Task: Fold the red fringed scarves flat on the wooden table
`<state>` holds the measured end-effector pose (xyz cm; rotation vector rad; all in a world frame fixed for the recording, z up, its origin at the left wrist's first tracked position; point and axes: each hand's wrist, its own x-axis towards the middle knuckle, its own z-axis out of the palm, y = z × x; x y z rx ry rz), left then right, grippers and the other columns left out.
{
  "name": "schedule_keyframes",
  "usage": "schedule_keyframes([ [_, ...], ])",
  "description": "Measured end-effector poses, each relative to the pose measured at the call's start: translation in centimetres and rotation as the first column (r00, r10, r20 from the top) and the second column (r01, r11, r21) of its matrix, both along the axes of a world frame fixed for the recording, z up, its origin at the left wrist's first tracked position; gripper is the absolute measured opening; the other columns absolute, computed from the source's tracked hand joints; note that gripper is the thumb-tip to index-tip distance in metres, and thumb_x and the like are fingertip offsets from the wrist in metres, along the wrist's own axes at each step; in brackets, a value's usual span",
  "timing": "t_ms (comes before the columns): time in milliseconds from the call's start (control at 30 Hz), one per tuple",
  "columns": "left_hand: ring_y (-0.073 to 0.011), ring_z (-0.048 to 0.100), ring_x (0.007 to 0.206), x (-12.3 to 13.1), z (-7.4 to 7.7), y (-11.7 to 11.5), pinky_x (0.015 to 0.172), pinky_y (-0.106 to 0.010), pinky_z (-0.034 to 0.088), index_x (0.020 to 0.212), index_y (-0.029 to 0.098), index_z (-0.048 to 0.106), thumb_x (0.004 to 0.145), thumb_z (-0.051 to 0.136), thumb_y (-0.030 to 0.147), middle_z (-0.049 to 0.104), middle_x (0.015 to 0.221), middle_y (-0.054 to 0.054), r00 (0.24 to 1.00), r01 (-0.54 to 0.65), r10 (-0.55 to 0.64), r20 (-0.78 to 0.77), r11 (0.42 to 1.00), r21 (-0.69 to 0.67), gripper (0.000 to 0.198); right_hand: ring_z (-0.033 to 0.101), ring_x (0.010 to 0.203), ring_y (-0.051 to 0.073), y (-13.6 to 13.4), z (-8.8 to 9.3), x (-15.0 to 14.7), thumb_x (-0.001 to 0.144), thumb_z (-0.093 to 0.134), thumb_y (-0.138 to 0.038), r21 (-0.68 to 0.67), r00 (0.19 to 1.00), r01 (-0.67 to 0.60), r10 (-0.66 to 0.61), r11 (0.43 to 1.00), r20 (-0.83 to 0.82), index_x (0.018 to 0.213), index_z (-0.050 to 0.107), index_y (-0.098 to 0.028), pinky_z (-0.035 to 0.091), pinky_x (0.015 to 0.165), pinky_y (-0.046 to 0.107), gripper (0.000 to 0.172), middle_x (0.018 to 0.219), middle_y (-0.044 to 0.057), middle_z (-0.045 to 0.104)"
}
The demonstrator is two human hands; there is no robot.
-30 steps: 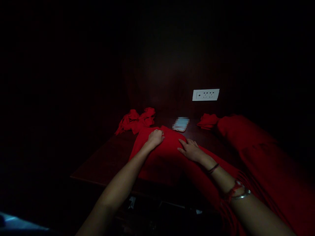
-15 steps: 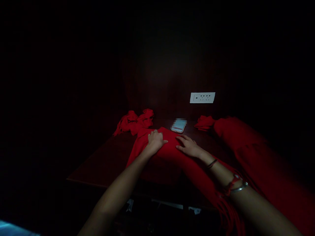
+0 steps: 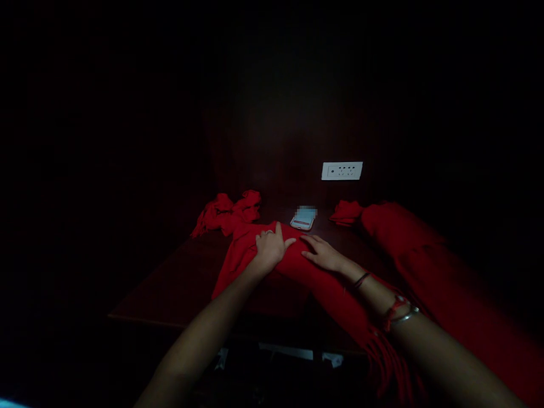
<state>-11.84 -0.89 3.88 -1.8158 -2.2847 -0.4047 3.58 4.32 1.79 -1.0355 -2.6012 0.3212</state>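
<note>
A red fringed scarf [image 3: 323, 283] lies across the dark table, its tassels hanging over the front edge at the right. My left hand [image 3: 271, 248] rests on the far part of the scarf, thumb and index finger stretched out, the other fingers bent. Just to its right, my right hand [image 3: 322, 253] lies on the same cloth with its fingers extended and a little apart. Neither hand visibly grips the fabric. Behind the hands a phone [image 3: 303, 219] with a lit screen lies on the table.
Bunched red cloth [image 3: 229, 212] sits at the back left. At the right are a small red bundle [image 3: 346, 213] and a long red cloth [image 3: 433, 277] reaching toward me. A white socket plate [image 3: 342, 171] is on the back wall. The table's front-left corner [image 3: 111, 315] shows; surroundings are very dark.
My left hand has opened somewhat, its index finger now stretched forward, and has moved slightly nearer the right hand. The whole view has shifted a little.
</note>
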Motion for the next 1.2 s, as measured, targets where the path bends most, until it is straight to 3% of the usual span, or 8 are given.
schedule_keyframes([
  [100,-0.0267,0.051,0.090,-0.2,-0.1,0.4,0.077,-0.036,0.035,0.126,0.013,0.020,0.076,0.047,0.029,0.057,0.093,-0.015,0.995,0.077,-0.068,0.075,0.989,-0.127,0.060,0.036,0.109,0.019,-0.2,0.5,0.5,0.076,0.041,-0.028,0.005,1.000,0.006,-0.006,1.000,-0.024,0.120,0.035,-0.005,0.026,0.093,0.030,0.050,0.120,0.016,0.039],
  [267,-0.0191,0.052,0.090,-1.4,-0.3,1.2,0.073,-0.025,0.038,0.129,0.010,0.011,0.082,0.033,0.022,0.053,0.102,-0.015,0.940,0.084,-0.048,0.337,0.992,-0.095,0.053,0.038,0.108,0.018,-0.2,0.3,0.7,0.074,0.043,-0.024,-0.017,0.999,0.034,-0.034,0.999,-0.017,0.119,0.035,-0.005,0.027,0.093,0.030,0.050,0.118,0.015,0.041],
  [433,-0.0240,0.042,0.102,-0.4,-0.2,0.2,0.080,-0.035,0.033,0.126,0.024,0.020,0.079,0.038,0.018,0.032,0.122,-0.013,0.997,0.066,-0.069,0.016,0.988,0.142,0.051,0.037,0.108,0.018,-0.4,0.0,0.7,0.074,0.042,-0.024,0.006,0.998,0.029,-0.029,1.000,-0.048,0.119,0.036,-0.006,0.027,0.092,0.030,0.048,0.118,0.014,0.041],
  [567,-0.0230,0.047,0.093,-0.2,-0.1,0.2,0.078,-0.036,0.033,0.098,0.015,0.052,0.080,0.030,0.009,0.050,0.099,-0.014,0.991,0.086,-0.087,-0.100,0.996,-0.014,0.029,0.038,0.106,0.018,-1.2,0.2,1.9,0.072,0.045,-0.023,0.071,0.998,0.025,-0.020,0.997,-0.067,0.115,0.040,-0.012,0.029,0.090,0.031,0.045,0.117,0.012,0.040],
  [700,-0.0207,0.052,0.084,-0.3,-0.1,0.6,0.072,-0.032,0.036,0.099,0.013,0.050,0.081,0.027,0.008,0.053,0.092,-0.014,0.993,0.032,-0.035,-0.116,0.999,-0.024,0.030,0.040,0.102,0.019,-1.9,0.5,2.9,0.069,0.051,-0.023,0.132,1.000,-0.029,0.029,0.991,0.006,0.095,0.053,-0.017,0.032,0.085,0.031,0.027,0.111,0.009,0.042],
  [800,-0.0226,0.050,0.090,0.4,-0.1,0.1,0.075,-0.033,0.035,0.099,0.014,0.051,0.084,0.027,0.023,0.052,0.096,-0.013,0.986,0.072,-0.064,-0.152,0.996,0.045,0.029,0.039,0.102,0.020,-1.8,0.7,2.5,0.071,0.050,-0.028,0.237,0.998,-0.057,0.049,0.970,0.036,0.087,0.056,-0.017,0.030,0.086,0.034,0.020,0.108,0.009,0.044],
  [967,-0.0275,0.053,0.081,1.9,0.3,-1.4,0.065,-0.035,0.041,0.100,0.013,0.050,0.069,0.044,0.055,0.053,0.091,-0.015,0.981,0.157,-0.176,-0.084,0.968,-0.195,0.054,0.037,0.104,0.022,0.1,1.1,1.5,0.074,0.049,-0.033,0.352,0.996,-0.089,0.077,0.932,0.049,0.089,0.057,-0.018,0.026,0.087,0.040,0.023,0.109,0.009,0.045],
  [1200,-0.0232,0.054,0.081,0.6,0.2,-0.3,0.065,-0.032,0.041,0.098,0.015,0.049,0.079,0.036,0.019,0.055,0.089,-0.012,0.980,0.151,-0.170,-0.105,0.975,-0.164,0.023,0.037,0.105,0.018,0.7,1.0,2.9,0.075,0.046,-0.027,0.260,0.993,-0.105,0.113,0.960,-0.019,0.093,0.058,-0.020,0.030,0.086,0.034,0.022,0.112,0.008,0.042],
])
